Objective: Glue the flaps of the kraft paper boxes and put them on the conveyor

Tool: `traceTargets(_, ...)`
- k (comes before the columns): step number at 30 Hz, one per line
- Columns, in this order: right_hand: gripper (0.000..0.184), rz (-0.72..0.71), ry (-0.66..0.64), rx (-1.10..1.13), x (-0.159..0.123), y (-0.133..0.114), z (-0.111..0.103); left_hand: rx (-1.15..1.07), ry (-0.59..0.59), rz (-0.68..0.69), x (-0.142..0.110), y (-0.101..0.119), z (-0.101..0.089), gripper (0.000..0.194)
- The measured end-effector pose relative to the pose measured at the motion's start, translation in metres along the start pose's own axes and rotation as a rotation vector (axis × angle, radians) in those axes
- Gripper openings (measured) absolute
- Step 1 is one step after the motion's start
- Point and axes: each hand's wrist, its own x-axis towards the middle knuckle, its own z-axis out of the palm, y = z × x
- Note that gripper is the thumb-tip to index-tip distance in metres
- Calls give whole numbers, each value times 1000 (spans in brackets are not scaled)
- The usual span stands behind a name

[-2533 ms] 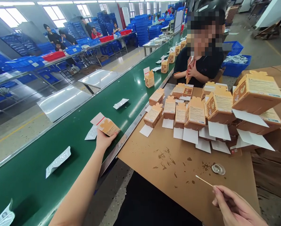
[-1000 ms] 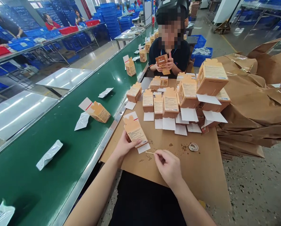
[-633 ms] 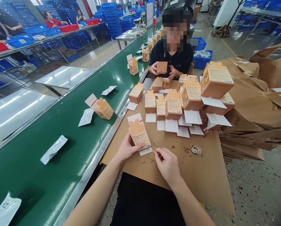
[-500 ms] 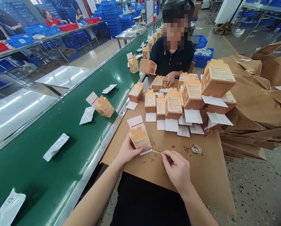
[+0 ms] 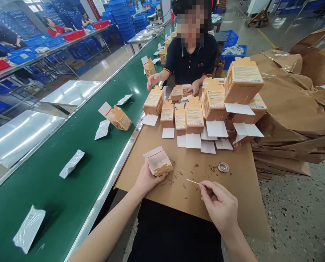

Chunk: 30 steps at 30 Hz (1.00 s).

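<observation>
My left hand (image 5: 148, 177) grips a small orange-and-white carton (image 5: 159, 162), tilted so its open top faces me and its white flap with a red strip points away. Between thumb and fingers, my right hand (image 5: 219, 198) pinches a thin cotton swab (image 5: 192, 181), its white tip pointing left, apart from the carton. Both hands are over the brown cardboard tabletop (image 5: 233, 203). A small round clear dish (image 5: 223, 167) lies beyond my right hand, beside brown specks and smears on the cardboard.
Several cartons (image 5: 194, 114) are piled at the table's far side, white flaps hanging out. On the left runs a green conveyor (image 5: 50, 196) carrying silvery pouches (image 5: 72, 163) and an open carton (image 5: 120, 118). A co-worker (image 5: 191, 62) sits opposite. Brown paper (image 5: 296, 120) is heaped at right.
My left hand has tipped the carton, so its open top now shows. My right hand has drawn the swab away to the right. Pouches shifted along the conveyor; the co-worker's hand released a carton.
</observation>
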Motion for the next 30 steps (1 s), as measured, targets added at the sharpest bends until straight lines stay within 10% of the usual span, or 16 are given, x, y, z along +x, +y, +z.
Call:
traceTargets(7,22,-55,-10,32,6,-13,6,-38,-4,-10,-2,9,-11,79)
traceTargets(17,24,37,40,-43,-9,8,-10,-475,219,-95,3,5,-91,91)
traceTargets(30,27,48,0,-33,-5,2,-11,-122,240,-42,-3,-20,-70,77)
